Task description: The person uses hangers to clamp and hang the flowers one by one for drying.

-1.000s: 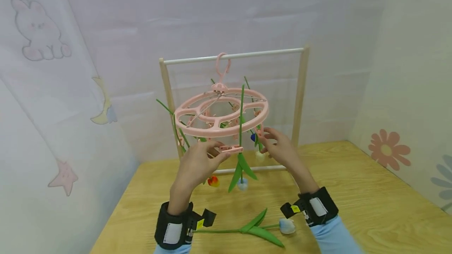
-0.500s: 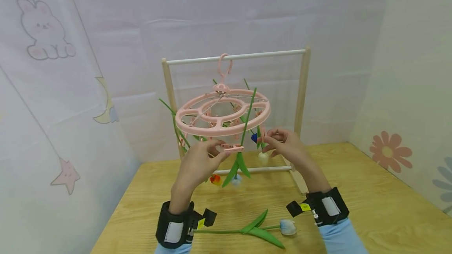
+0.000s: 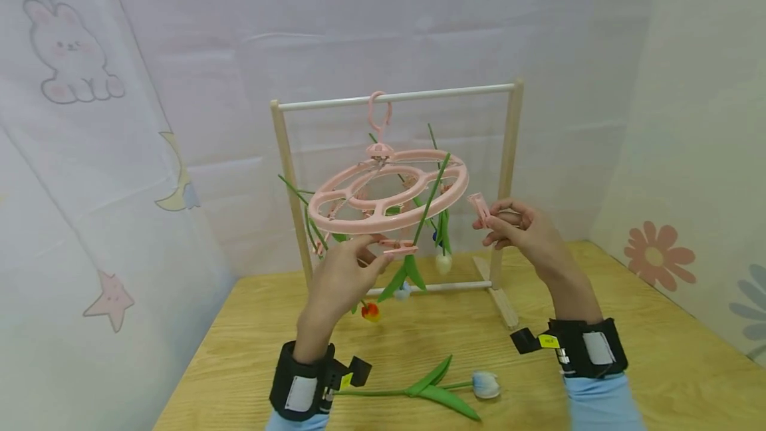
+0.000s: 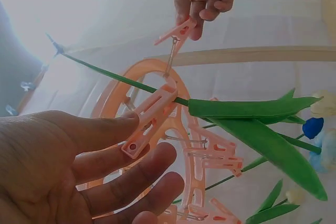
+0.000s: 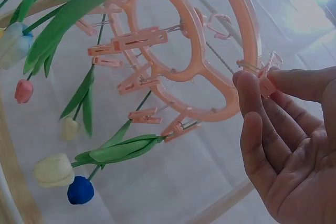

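Note:
A pink round clip hanger (image 3: 365, 225) hangs by its hook, tilted. My left hand (image 3: 338, 278) pinches a pink clothespin (image 4: 152, 111) below the near rim. That clothespin is across the green stem of an artificial tulip (image 3: 431, 198), whose leaves (image 4: 231, 111) and blossom point downward. Off to the hanger's right, my right hand (image 3: 529, 235) pinches another pink clothespin (image 5: 269, 74) between thumb and fingers. No flower shows in this one, and a short link joins it to the ring. More clothespins (image 5: 139, 40) hang under the hanger, several with tulips upside down.
A wooden-legged stand (image 3: 509, 151) with a white top bar (image 3: 443, 92) carries the hanger. A pale blue tulip (image 3: 485, 384) lies on the wooden table (image 3: 251, 351) in front. A patterned cloth wall (image 3: 209, 52) stands behind.
My right hand has moved right, drawing its clothespin outward from the rim. The hanger has shifted right and tilts more. My left hand stays almost in place, while the tulip stem leans further right.

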Action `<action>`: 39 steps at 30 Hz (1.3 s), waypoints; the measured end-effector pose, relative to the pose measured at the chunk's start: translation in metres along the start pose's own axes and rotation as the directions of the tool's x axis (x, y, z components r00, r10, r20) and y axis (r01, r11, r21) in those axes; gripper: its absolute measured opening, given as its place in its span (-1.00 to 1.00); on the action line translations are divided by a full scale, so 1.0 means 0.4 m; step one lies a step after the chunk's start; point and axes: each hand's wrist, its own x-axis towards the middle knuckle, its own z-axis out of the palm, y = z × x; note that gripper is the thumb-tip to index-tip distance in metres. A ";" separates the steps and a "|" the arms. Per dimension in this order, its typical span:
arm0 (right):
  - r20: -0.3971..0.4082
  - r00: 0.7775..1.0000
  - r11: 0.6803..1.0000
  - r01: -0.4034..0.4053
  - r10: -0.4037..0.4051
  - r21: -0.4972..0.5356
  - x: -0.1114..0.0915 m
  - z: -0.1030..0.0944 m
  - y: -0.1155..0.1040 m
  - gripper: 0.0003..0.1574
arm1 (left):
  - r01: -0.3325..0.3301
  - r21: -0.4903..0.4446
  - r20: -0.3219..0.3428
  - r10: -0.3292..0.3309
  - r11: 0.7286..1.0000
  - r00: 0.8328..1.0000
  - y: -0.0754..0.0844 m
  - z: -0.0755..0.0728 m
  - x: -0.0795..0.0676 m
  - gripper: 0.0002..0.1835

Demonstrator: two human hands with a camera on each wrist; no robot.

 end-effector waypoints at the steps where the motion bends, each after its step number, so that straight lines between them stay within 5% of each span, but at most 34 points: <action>1: -0.002 1.000 1.000 0.007 -0.007 0.001 -0.002 -0.006 -0.003 -0.87 | 0.000 -0.002 -0.003 0.000 1.000 1.000 0.000 0.002 0.000 -0.69; 10: 0.006 0.998 0.998 0.059 -0.059 -0.017 -0.018 -0.037 -0.029 -0.88 | -0.002 -0.023 -0.024 0.002 1.000 1.000 -0.004 0.011 0.001 -0.65; 15: 0.114 0.992 0.992 0.058 -0.045 -0.112 -0.014 -0.008 -0.048 -0.75 | 0.002 0.011 -0.028 -0.001 1.000 1.000 -0.015 0.001 -0.002 -0.68; 21: 0.263 0.965 0.990 0.048 -0.012 -0.131 0.006 0.070 -0.055 -0.68 | 0.064 0.089 0.113 -0.074 0.994 0.991 -0.020 -0.018 -0.018 -0.81; 27: 0.328 0.945 0.985 0.068 -0.013 -0.158 0.017 0.130 -0.054 -0.67 | 0.003 0.046 0.240 -0.014 0.999 0.971 -0.012 -0.014 -0.014 -0.71; 32: 0.331 0.942 0.967 0.132 -0.054 -0.218 0.021 0.167 -0.047 -0.69 | 0.011 -0.012 0.347 -0.006 1.000 0.938 -0.002 -0.005 -0.011 -0.64; 36: 0.322 0.944 0.941 0.165 -0.065 -0.294 0.022 0.199 -0.051 -0.70 | 0.014 -0.032 0.386 -0.001 0.999 0.923 0.001 0.003 -0.006 -0.58; 39: 0.321 0.946 0.929 0.163 -0.052 -0.331 0.021 0.216 -0.056 -0.68 | 0.046 -0.077 0.366 -0.015 0.996 0.930 -0.002 0.009 -0.002 -0.38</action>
